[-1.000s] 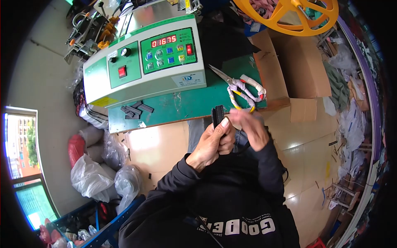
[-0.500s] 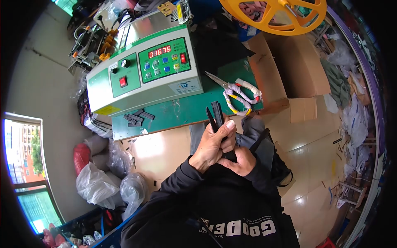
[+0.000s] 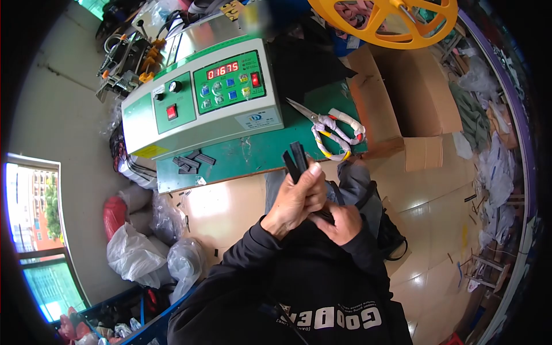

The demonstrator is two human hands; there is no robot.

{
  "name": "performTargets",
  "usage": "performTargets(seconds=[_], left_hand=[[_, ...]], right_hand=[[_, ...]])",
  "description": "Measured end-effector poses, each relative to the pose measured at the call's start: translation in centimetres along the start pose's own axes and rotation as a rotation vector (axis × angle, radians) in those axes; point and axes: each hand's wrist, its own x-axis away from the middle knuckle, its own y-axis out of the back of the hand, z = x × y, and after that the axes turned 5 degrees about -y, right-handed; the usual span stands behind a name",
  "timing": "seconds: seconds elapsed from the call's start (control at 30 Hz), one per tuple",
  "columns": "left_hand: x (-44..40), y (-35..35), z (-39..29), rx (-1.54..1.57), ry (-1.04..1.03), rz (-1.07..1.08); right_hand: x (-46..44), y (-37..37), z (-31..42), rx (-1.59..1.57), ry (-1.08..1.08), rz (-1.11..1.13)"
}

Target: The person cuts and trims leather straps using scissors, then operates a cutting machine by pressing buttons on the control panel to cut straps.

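Black strips [image 3: 299, 158] are pinched by the left hand [image 3: 298, 201] near the table [image 3: 236, 160]; whether the right hand [image 3: 342, 223] grips cannot be told. Small dark pieces [image 3: 186, 163] are laid there; the strips are not.

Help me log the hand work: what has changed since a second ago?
The right hand has come down from near the scissors and now grips dark material beside the left hand, which still holds the black strips. The strips' tops lean further left. Unchanged: scissors lying on the green table, display reading 01675.
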Motion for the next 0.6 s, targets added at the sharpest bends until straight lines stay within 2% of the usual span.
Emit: performTargets(seconds=[0.07,0.13,0.23,0.3,0.33,0.37,0.43,0.47,0.6], left_hand=[[0.0,0.4,-1.1,-0.04,-0.071,-0.062],[0.1,1.2,-3.2,-0.025,-0.211,-0.154],[1.1,3.9,-7.2,0.077,-0.43,-0.113],[2.6,4.8,-10.2,0.107,-0.549,-0.13],[3.5,6.3,-11.6,0.105,-0.582,-0.07],[4.5,6.5,-12.9,0.116,-0.66,-0.12],[6.7,8.1,-15.3,0.167,-0.725,-0.111],[7.6,8.8,-16.4,0.223,-0.712,-0.035],[10.1,10.2,-18.3,0.194,-0.835,-0.053]], right_hand=[[0.1,0.5,-0.8,0.056,0.014,-0.071],[0.3,1.9,-1.8,0.154,-0.073,-0.14],[1.4,4.7,-3.1,0.269,-0.186,-0.175],[2.5,6.3,-4.6,0.243,-0.172,-0.315],[3.1,7.2,-5.1,0.272,-0.211,-0.339],[3.7,8.2,-5.6,0.304,-0.251,-0.366],[5.3,10.1,-7.5,0.295,-0.288,-0.388],[6.0,10.9,-8.3,0.276,-0.294,-0.4],[7.9,12.9,-9.8,0.226,-0.309,-0.427]])
